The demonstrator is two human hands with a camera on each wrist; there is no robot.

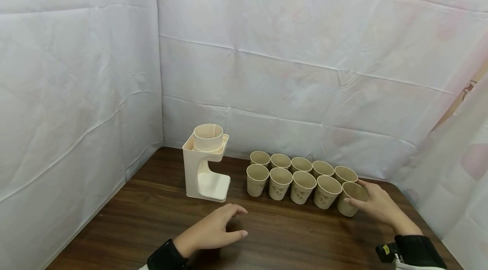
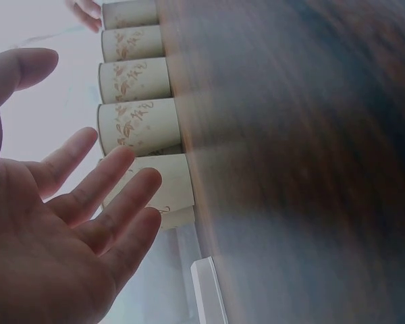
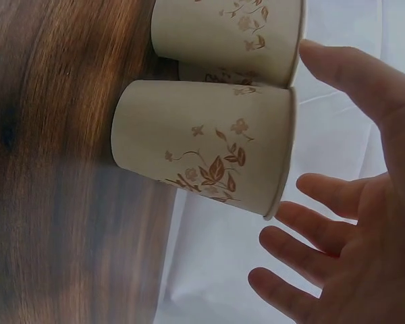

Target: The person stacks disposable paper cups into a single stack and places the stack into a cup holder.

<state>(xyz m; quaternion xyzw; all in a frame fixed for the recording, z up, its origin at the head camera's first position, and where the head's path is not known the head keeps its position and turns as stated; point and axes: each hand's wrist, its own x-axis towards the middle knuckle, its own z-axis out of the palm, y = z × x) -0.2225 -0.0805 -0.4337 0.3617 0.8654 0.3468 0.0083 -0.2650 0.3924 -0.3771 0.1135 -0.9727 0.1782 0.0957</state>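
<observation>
Head view: our left hand (image 1: 213,228) and right hand (image 1: 376,205) hold nothing; the rightmost near cup (image 1: 354,191) seems light, crushable, best cradled mid-wall.

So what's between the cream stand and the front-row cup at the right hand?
The head view shows the other four front-row cups, plus a bare strip of tabletop beside the stand.

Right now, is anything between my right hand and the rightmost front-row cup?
Nothing visible: your right hand is right beside the front-row cup, on its right. The rightmost back-row cup stands behind it, not between them.
</observation>
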